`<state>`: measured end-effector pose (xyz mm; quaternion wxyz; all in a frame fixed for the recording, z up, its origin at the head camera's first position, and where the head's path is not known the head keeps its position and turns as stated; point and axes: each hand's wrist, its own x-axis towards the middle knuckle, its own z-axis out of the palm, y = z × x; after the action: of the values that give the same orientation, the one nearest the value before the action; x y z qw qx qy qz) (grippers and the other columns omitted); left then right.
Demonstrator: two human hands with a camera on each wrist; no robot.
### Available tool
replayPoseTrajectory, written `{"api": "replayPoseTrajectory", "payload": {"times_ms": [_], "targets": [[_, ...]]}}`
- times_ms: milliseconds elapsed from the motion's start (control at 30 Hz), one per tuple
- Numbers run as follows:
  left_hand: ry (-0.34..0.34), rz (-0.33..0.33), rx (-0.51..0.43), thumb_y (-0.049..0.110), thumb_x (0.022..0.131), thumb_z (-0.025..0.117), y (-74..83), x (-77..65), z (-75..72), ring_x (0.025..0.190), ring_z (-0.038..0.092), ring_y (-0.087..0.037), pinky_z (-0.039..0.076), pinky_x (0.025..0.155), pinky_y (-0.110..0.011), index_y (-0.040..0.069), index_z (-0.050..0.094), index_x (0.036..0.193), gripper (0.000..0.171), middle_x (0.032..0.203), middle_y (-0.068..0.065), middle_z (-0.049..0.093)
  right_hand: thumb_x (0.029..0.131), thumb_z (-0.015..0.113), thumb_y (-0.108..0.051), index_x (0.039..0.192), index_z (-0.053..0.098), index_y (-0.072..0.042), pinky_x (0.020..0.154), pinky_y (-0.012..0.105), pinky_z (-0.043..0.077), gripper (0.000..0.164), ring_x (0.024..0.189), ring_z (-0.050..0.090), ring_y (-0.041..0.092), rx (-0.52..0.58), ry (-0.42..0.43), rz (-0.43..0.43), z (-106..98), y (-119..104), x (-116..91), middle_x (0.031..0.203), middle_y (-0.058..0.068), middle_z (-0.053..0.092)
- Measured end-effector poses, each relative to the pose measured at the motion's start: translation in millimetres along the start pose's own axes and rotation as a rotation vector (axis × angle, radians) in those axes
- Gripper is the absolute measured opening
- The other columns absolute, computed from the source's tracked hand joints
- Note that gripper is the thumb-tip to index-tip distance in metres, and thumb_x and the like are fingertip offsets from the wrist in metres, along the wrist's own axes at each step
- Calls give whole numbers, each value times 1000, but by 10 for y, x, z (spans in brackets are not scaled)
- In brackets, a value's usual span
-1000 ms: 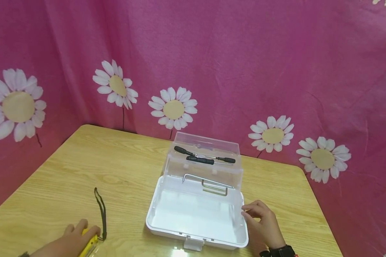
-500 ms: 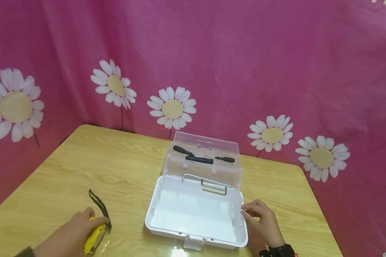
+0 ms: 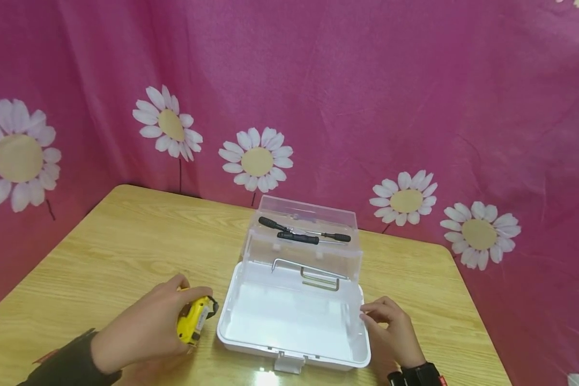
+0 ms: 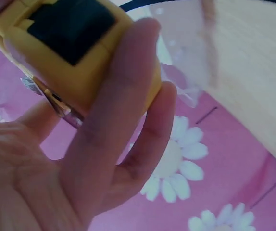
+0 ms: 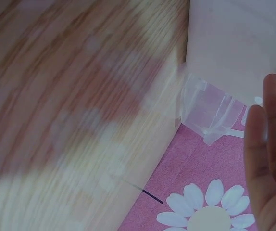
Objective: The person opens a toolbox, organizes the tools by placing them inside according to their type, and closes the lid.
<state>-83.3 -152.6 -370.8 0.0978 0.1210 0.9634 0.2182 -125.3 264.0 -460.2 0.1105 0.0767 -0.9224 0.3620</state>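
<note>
My left hand (image 3: pixel 147 324) grips a yellow tape measure (image 3: pixel 192 321), held above the table just left of the toolbox. A dark strap hangs off its far end; the left wrist view shows a black patch on the yellow case (image 4: pixel 94 72) and a metal clip at its side. The white toolbox (image 3: pixel 289 321) stands opened, its base bare inside. My right hand (image 3: pixel 393 329) touches the box's right wall with its fingertips. Those fingers (image 5: pixel 275 120) look nearly straight in the right wrist view.
Behind the base rise clear tiered trays. Black-handled screwdrivers (image 3: pixel 297 237) lie in the upper one, bent metal hex keys (image 3: pixel 320 285) in the lower. A latch (image 3: pixel 289 363) hangs at the box's front. The wooden table (image 3: pixel 164 241) meets a pink flowered curtain (image 3: pixel 328 107) behind.
My left hand has lifted the tape measure and carried it rightward and away from me, from the table's front left to beside the toolbox. My right hand has stayed at the box.
</note>
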Motion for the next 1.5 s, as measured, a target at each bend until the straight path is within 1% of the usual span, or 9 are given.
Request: {"api": "replayPoseTrajectory", "payload": {"times_ms": [267, 467, 567, 733, 967, 1100, 1200, 1367, 1500], "targets": [[-5, 18, -32, 18, 49, 91, 251, 166, -113, 81, 46, -17, 48, 72, -30, 23, 62, 121, 78, 94, 0, 50, 76, 71, 4, 85, 72, -10, 67, 22, 53, 17, 69, 57, -4, -16, -4, 7, 2, -7, 22, 77, -3, 58], [31, 89, -22, 19, 51, 91, 377, 334, -172, 82, 47, -17, 50, 73, -30, 21, 62, 122, 77, 97, -2, 52, 77, 71, 4, 86, 73, -10, 69, 22, 54, 17, 69, 57, -3, -23, -8, 25, -15, -10, 39, 78, -2, 59], [35, 104, -27, 19, 53, 91, 459, 403, -187, 83, 47, -18, 53, 76, -33, 22, 62, 123, 76, 100, -3, 54, 76, 72, 3, 86, 73, -10, 69, 21, 53, 16, 69, 57, -4, -23, -7, 33, -26, -17, 31, 78, -2, 58], [35, 152, -33, 19, 55, 90, 582, 485, -197, 85, 48, -17, 54, 77, -33, 23, 61, 124, 76, 102, -3, 54, 75, 72, 5, 85, 73, -10, 67, 21, 53, 18, 68, 57, -4, 0, 13, -4, -11, -4, 8, 77, -2, 58], [57, 254, -14, 19, 57, 89, 749, 562, -232, 95, 50, -19, 54, 84, -37, 25, 57, 128, 78, 116, -6, 55, 76, 72, 3, 87, 73, -10, 68, 21, 53, 17, 69, 58, -3, 0, -3, 30, 7, -5, 3, 78, -2, 59], [63, 308, -11, 20, 59, 88, 846, 586, -250, 90, 49, -18, 53, 80, -33, 25, 57, 127, 75, 105, -4, 53, 76, 72, 2, 87, 73, -10, 69, 21, 54, 16, 70, 58, -3, -9, -11, 42, -1, -22, 9, 79, -2, 59], [70, 343, -13, 22, 59, 88, 911, 603, -254, 88, 49, -17, 53, 78, -30, 25, 57, 126, 74, 103, -3, 52, 77, 72, 2, 88, 73, -9, 69, 22, 54, 15, 71, 58, -3, -16, -22, 46, -8, -32, 10, 79, -1, 59], [69, 396, -20, 25, 60, 88, 1025, 643, -262, 86, 50, -15, 53, 76, -26, 26, 56, 127, 75, 105, -4, 52, 78, 71, 1, 88, 73, -9, 70, 21, 54, 14, 72, 58, -2, -29, -45, 67, -16, -34, 12, 80, 0, 60], [74, 425, -10, 27, 61, 88, 1161, 651, -336, 89, 49, -14, 53, 76, -25, 25, 54, 130, 77, 108, -3, 53, 78, 71, 0, 88, 73, -9, 71, 19, 53, 14, 72, 59, -1, -40, -52, 83, -18, -29, 23, 80, 0, 60]]}}
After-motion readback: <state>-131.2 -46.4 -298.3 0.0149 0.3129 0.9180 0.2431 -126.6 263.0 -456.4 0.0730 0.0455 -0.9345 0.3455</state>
